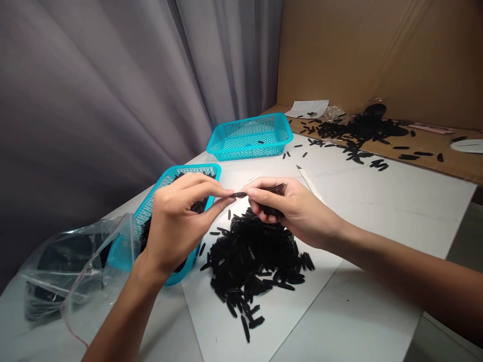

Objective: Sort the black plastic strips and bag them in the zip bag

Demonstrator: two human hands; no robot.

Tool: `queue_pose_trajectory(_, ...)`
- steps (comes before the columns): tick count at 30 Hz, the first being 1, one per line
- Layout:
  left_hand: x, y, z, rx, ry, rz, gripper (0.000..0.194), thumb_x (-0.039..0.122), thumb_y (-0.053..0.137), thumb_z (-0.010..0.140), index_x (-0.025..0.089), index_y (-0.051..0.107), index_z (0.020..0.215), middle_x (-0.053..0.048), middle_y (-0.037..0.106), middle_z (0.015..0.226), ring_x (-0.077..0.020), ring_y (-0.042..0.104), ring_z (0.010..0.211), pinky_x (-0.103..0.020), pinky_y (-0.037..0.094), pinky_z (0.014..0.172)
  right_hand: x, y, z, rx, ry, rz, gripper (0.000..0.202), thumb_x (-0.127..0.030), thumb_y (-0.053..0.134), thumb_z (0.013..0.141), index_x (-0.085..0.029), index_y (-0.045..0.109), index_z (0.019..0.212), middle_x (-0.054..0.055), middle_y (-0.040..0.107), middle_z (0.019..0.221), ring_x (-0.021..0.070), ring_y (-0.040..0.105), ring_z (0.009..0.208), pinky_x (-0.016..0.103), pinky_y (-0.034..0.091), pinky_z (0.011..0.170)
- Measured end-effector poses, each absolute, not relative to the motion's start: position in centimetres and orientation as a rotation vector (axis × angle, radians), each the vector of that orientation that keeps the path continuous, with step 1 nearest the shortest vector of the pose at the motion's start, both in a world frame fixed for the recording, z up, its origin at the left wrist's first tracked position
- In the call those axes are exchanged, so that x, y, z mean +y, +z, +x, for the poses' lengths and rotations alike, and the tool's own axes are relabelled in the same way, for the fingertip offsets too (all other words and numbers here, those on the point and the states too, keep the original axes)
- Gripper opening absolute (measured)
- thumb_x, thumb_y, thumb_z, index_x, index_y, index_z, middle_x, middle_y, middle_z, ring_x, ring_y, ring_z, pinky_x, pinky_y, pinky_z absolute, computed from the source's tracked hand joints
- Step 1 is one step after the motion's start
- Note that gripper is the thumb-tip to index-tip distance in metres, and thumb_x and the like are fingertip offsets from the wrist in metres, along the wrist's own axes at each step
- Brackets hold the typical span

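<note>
Between the fingertips of my left hand (pixel 184 211) and my right hand (pixel 283 201) is a small, flat black oblong piece (pixel 239 195), pinched at both ends. More thin black pieces (pixel 274 208) are bunched in the curled fingers of my right hand. Below both hands a large heap of such black pieces (pixel 256 251) lies on a white sheet (pixel 279 311). My left hand and forearm partly cover a blue plastic basket (pixel 190 274) that holds many black pieces. What exactly the pieces are I cannot make out.
Behind stands another blue basket (pixel 249 151) with one dark piece visible inside. A white-handled pen or knife (pixel 309 182) lies to its right. Black pieces are scattered on the cardboard (pixel 358 128) at the back right. A clear zip bag (pixel 75 271) sits at left, near the grey curtain (pixel 132 100).
</note>
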State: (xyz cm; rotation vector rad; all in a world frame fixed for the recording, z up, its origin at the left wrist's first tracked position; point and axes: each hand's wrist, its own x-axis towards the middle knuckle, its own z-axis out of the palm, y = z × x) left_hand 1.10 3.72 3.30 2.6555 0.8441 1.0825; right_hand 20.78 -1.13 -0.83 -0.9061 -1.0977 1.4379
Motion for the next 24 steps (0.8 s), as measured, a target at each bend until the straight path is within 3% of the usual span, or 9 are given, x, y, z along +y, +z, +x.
queue_pose_trajectory(17, 3.59, 3.33, 1.37, 0.871, 1.08, 2.641, 0.005, 0.021, 0.077, 0.086, 0.021, 0.074, 0.082, -0.001, 0.075, 0.083, -0.0156, 0.065, 0.077, -0.031, 0.05, 0.066, -1.15, -0.84, 20.86, -1.125, 1.403, -0.905, 0.028, -0.039, 0.074, 0.088, -0.016, 0.065, 0.077, -0.002, 0.054, 0.069, 0.0088, 0.047, 0.06, 0.024, 0.034, 0.053)
queue_pose_trajectory(24, 3.6, 3.32, 1.32, 0.9, 1.093, 2.641, 0.007, 0.022, 0.079, 0.084, 0.02, 0.074, 0.079, 0.001, 0.075, 0.08, -0.0138, 0.065, 0.073, -0.03, 0.048, 0.063, -1.06, -1.04, 20.89, -1.225, 1.269, -0.905, 0.016, -0.029, 0.068, 0.093, -0.014, 0.069, 0.098, -0.003, 0.055, 0.071, 0.0093, 0.05, 0.061, 0.023, 0.039, 0.054)
